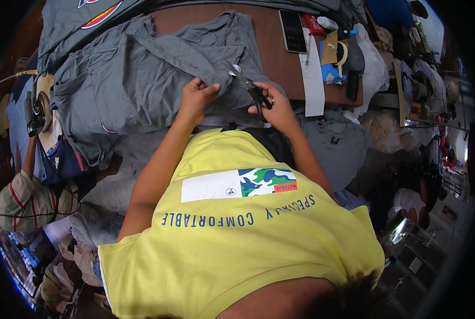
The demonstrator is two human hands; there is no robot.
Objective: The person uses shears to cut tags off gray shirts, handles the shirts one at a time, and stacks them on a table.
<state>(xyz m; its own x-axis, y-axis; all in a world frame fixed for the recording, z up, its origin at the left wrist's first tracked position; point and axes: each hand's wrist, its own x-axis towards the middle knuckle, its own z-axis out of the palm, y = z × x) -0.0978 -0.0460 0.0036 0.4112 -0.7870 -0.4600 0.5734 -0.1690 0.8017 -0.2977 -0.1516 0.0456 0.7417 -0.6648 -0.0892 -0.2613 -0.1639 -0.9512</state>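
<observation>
Left grip (196, 102): pinches gray shirt (123, 74), desk (280, 69)'s near edge
Right grip (277, 110): wraps around scissors (254, 92)
Neat snipping: keep shirt flat

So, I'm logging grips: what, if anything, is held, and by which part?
The right hand holds scissors by the handles; the left hand seems to pinch grey cloth by an edge.

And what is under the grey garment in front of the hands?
Beyond the grey garment, brown tabletop shows at its far and right sides. What lies directly beneath is covered by the cloth.
</observation>
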